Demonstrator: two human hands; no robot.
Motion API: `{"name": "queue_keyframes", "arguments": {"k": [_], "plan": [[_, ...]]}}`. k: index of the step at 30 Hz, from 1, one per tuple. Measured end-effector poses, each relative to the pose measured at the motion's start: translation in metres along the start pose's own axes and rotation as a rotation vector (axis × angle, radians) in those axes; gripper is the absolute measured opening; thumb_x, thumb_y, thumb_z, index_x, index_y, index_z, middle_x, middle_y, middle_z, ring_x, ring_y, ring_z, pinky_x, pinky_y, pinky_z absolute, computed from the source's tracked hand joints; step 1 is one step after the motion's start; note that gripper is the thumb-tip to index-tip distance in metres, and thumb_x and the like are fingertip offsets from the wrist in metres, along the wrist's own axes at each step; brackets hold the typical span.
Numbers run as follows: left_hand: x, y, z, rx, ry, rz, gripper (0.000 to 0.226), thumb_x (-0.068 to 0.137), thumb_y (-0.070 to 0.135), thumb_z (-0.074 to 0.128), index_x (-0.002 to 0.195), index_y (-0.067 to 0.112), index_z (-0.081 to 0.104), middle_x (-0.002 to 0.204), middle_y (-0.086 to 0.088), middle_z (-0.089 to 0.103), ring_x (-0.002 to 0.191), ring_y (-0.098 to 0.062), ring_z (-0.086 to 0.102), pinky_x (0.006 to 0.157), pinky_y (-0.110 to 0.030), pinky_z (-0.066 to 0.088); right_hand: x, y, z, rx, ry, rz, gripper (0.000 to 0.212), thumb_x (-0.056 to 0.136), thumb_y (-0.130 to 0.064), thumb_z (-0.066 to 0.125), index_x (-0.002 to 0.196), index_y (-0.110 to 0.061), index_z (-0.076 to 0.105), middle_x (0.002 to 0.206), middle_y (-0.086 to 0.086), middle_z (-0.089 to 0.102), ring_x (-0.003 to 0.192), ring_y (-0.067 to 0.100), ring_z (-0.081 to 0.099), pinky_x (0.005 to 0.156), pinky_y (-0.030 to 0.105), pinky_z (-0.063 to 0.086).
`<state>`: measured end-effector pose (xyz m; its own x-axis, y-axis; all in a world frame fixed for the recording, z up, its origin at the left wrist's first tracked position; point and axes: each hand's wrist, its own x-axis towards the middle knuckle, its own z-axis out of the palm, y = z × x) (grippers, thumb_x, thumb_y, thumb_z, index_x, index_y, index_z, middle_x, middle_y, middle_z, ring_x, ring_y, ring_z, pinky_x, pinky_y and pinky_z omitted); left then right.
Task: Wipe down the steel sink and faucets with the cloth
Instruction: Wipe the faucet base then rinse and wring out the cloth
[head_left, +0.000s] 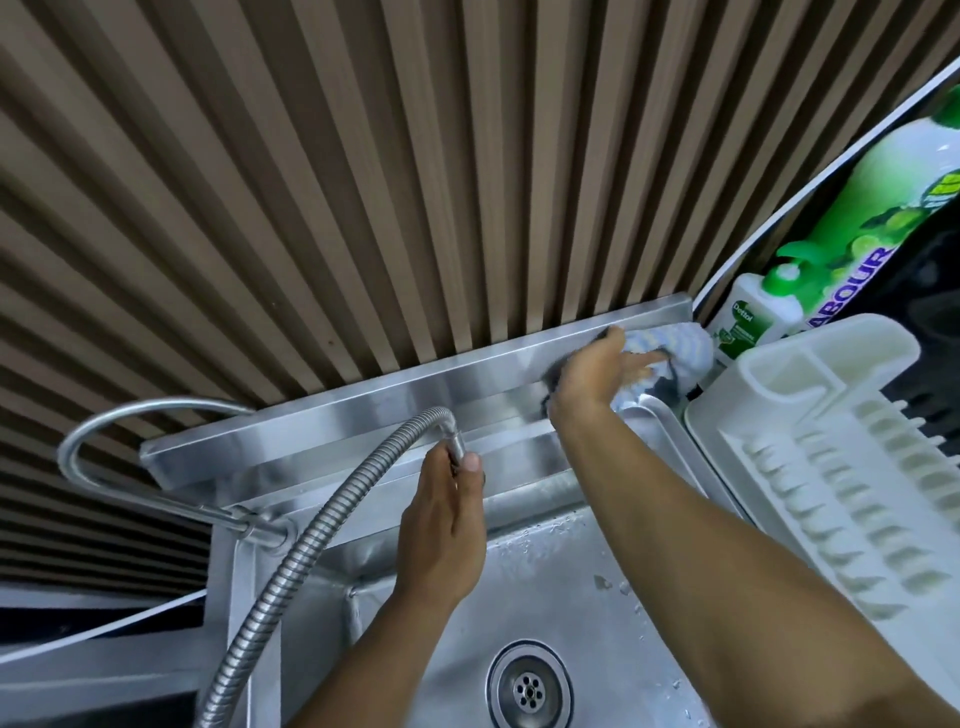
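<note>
Currently right hand (597, 374) is pressing cloth (670, 343) flat at the right end of the back ledge (415, 395), which is running leftward toward left hand (447, 525), itself gripping the hose (322, 519).

Striped cloth (670, 343), apparently bunched, lies against the wet sink backsplash (467, 387).

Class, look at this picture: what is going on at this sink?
A person is wiping a stainless steel sink. The right hand presses a blue-and-white striped cloth against its back panel, near the right end. The left hand grips the tip of a flexible ribbed steel hose over the sink. A white plastic dish rack stands alongside.
</note>
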<state>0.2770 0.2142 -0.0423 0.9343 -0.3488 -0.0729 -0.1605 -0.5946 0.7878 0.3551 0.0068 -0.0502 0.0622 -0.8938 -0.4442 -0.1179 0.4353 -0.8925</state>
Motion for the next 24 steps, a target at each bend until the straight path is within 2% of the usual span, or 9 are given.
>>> {"name": "queue_keyframes", "arguments": {"k": [2, 5, 6, 10, 12, 14, 17, 20, 24], "plan": [[0.0, -0.001, 0.0, 0.003, -0.008, 0.0, 0.063, 0.083, 0.078, 0.005, 0.104, 0.033, 0.044, 0.1, 0.016, 0.059, 0.091, -0.017, 0.058, 0.077, -0.038, 0.042, 0.005, 0.004, -0.011, -0.129, -0.05, -0.307, 0.063, 0.106, -0.028, 0.037, 0.16, -0.011, 0.009, 0.167, 0.016, -0.008, 0.154, 0.033, -0.003, 0.124, 0.047, 0.007], [0.001, -0.003, 0.0, 0.002, 0.0, 0.005, 0.06, 0.084, 0.077, 0.007, 0.102, 0.032, 0.043, 0.097, 0.015, 0.058, 0.087, -0.017, 0.058, 0.073, -0.036, 0.039, 0.01, 0.047, -0.037, -0.422, -0.223, -0.857, 0.057, 0.103, -0.015, 0.037, 0.157, -0.004, 0.021, 0.163, 0.028, -0.001, 0.148, 0.051, -0.011, 0.119, 0.028, -0.012], [0.001, -0.003, 0.001, 0.004, 0.008, 0.006, 0.059, 0.084, 0.077, 0.007, 0.101, 0.032, 0.043, 0.096, 0.014, 0.058, 0.087, -0.018, 0.057, 0.072, -0.036, 0.037, 0.011, 0.064, -0.048, -0.52, -0.322, -0.992, 0.058, 0.101, -0.013, 0.035, 0.157, -0.006, 0.022, 0.163, 0.028, 0.001, 0.147, 0.054, -0.01, 0.12, 0.028, -0.011], [0.002, -0.003, 0.002, -0.011, 0.024, 0.01, 0.055, 0.086, 0.075, 0.01, 0.098, 0.031, 0.042, 0.092, 0.014, 0.056, 0.086, -0.018, 0.054, 0.071, -0.035, 0.034, 0.01, 0.117, -0.083, -1.052, -0.591, -1.378, 0.061, 0.095, -0.019, 0.049, 0.154, -0.024, 0.032, 0.163, 0.021, 0.021, 0.15, 0.048, 0.009, 0.119, 0.06, 0.018], [0.002, -0.003, 0.002, -0.014, 0.022, 0.004, 0.053, 0.087, 0.075, 0.01, 0.097, 0.034, 0.041, 0.092, 0.016, 0.056, 0.083, -0.013, 0.052, 0.071, -0.034, 0.033, 0.002, 0.122, -0.088, -1.222, -0.607, -1.364, 0.048, 0.097, -0.029, 0.051, 0.145, -0.031, 0.047, 0.157, 0.018, 0.036, 0.151, 0.042, 0.017, 0.119, 0.062, 0.017], [0.001, -0.002, 0.002, -0.022, 0.018, 0.004, 0.053, 0.086, 0.075, 0.01, 0.098, 0.035, 0.042, 0.093, 0.016, 0.056, 0.082, -0.01, 0.05, 0.072, -0.033, 0.033, -0.004, 0.119, -0.093, -1.28, -0.656, -1.307, 0.043, 0.1, -0.042, 0.039, 0.141, -0.036, 0.053, 0.16, 0.015, 0.032, 0.152, 0.036, 0.017, 0.121, 0.059, 0.013], [0.0, 0.0, 0.0, -0.026, 0.001, -0.002, 0.054, 0.086, 0.076, 0.01, 0.102, 0.036, 0.043, 0.097, 0.016, 0.057, 0.087, -0.013, 0.052, 0.074, -0.035, 0.036, -0.015, 0.109, -0.092, -1.252, -0.606, -1.257, 0.044, 0.098, -0.053, 0.035, 0.116, -0.033, 0.07, 0.15, 0.019, 0.045, 0.142, 0.038, 0.037, 0.111, 0.059, 0.027], [-0.001, 0.001, -0.001, -0.013, -0.012, -0.016, 0.051, 0.085, 0.076, 0.01, 0.101, 0.039, 0.041, 0.094, 0.018, 0.057, 0.086, -0.015, 0.053, 0.075, -0.035, 0.036, -0.03, 0.104, -0.072, -1.215, -0.515, -1.211, 0.028, 0.095, -0.044, 0.043, 0.106, -0.028, 0.063, 0.132, 0.017, 0.056, 0.125, 0.04, 0.048, 0.096, 0.055, 0.039], [-0.001, 0.0, -0.002, -0.01, -0.014, -0.018, 0.056, 0.084, 0.077, 0.011, 0.101, 0.033, 0.041, 0.094, 0.013, 0.057, 0.089, -0.02, 0.055, 0.076, -0.038, 0.039, -0.035, 0.115, -0.072, -1.122, -0.612, -1.272, 0.021, 0.09, -0.034, 0.058, 0.109, -0.026, 0.063, 0.13, 0.011, 0.056, 0.126, 0.037, 0.047, 0.099, 0.051, 0.039]]}}
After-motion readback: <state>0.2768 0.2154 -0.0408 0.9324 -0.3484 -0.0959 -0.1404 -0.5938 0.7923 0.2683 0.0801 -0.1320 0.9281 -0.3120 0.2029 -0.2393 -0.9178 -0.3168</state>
